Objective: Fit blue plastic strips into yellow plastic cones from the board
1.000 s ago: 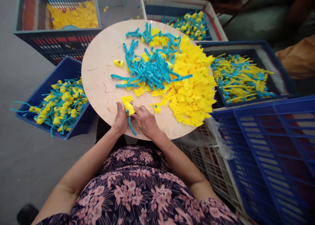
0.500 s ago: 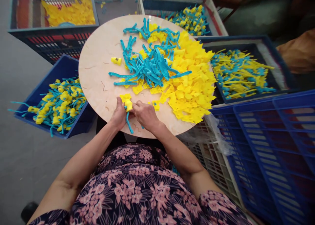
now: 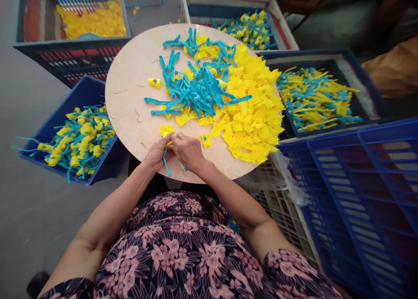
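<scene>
My left hand (image 3: 156, 154) and my right hand (image 3: 189, 151) meet near the front edge of the round table (image 3: 126, 79). Both are closed on a blue rubbery strip (image 3: 167, 164) with a yellow piece around it, mostly hidden by the fingers. One end of the strip hangs below my left hand. Just beyond my fingertips lies a flat yellow piece (image 3: 166, 130). Another yellow piece (image 3: 206, 140) rests to the right of my right hand. Farther back is a heap of blue strips (image 3: 204, 90), beside a large pile of yellow pieces (image 3: 253, 111).
A blue bin (image 3: 98, 166) of joined blue and yellow pieces stands at the left. Crates hold more: yellow pieces (image 3: 101, 22) at back left, joined pieces (image 3: 257, 28) at the back, long ones (image 3: 320, 98) at right. Blue slatted crates (image 3: 352, 194) stand at front right.
My hands have drawn closer together, and my fingers now cover most of the yellow piece on the strip. The view has shifted slightly; the piles look the same.
</scene>
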Tool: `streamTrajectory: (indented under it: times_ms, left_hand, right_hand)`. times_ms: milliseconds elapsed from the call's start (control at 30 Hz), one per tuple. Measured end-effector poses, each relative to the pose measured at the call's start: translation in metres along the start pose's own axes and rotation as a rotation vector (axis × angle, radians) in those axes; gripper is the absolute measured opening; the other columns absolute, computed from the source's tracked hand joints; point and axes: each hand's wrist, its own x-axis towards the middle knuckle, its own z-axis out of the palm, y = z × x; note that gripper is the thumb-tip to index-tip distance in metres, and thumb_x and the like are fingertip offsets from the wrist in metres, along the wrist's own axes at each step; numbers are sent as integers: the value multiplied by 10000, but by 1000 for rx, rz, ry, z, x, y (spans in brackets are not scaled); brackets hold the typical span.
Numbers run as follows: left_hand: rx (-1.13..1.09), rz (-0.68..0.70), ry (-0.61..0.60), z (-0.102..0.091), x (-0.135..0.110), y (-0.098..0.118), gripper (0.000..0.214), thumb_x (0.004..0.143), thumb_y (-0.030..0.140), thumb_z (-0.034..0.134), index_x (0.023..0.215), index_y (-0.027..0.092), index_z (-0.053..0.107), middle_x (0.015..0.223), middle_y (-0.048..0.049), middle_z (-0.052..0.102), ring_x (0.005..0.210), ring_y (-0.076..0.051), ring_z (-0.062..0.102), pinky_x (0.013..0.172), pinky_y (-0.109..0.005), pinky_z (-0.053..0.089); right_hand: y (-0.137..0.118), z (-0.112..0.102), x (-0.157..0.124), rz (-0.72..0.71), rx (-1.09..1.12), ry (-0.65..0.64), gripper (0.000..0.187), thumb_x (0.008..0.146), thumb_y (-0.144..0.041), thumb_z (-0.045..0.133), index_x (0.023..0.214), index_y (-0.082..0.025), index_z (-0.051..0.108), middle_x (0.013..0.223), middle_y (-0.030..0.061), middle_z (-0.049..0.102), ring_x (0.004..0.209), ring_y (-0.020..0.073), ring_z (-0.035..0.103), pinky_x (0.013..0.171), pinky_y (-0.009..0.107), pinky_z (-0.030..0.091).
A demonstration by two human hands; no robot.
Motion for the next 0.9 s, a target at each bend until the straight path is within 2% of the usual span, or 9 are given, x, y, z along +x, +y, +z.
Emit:
streamTrajectory:
  times_ms: [100,200,333,500,600,800,900]
  left_hand:
    - [-28,-18,2,-1,-1,1,166,931,271,583,887,113,615,715,-25,708,570,-91,647,614,-199,558]
    - [-20,-51,19,0,-5,3,206,949,302,544,890,116,611,730,-47,724,605,-114,674,595,-208,564]
    - [-6,-62,66,2,-10,2,233,927,335,579,825,126,601,683,-32,709,579,-123,673,569,-211,552]
    - [60,-54,94,1,-12,1,269,882,382,635,794,128,615,687,-34,712,612,-131,689,661,-246,577]
    - [101,-34,81,-1,-13,0,248,872,360,639,813,120,634,705,-43,720,630,-134,695,702,-264,583]
    - [212,102,-10,0,-21,-4,345,740,434,758,864,131,649,683,-26,712,626,-163,703,682,-286,587]
    - [270,198,7,-3,-23,-3,405,679,465,794,873,139,653,686,-16,716,641,-173,710,629,-266,581]
  right_hand:
    - [10,3,-12,30,145,83,346,1015,-343,428,1256,-165,600,1167,104,672,1046,202,629,785,260,431]
    - [13,0,-26,71,245,116,346,990,-394,483,1222,-180,624,1128,87,697,1019,204,638,785,266,429]
    - [9,-6,-33,105,334,87,308,944,-364,551,1188,-207,655,1031,58,738,937,199,660,743,269,421]
    - [11,-6,-27,156,385,-9,261,884,-276,560,1077,-201,720,826,33,740,770,182,652,657,259,387]
    - [14,-6,-26,150,425,15,263,854,-197,518,994,-194,740,797,27,736,723,160,636,642,248,378]
    - [6,-16,-32,122,393,50,257,832,-155,499,919,-177,741,860,56,755,795,184,667,669,263,401]
    - [2,-10,-35,103,423,114,248,833,-138,509,952,-164,726,983,87,753,875,203,668,731,284,434]
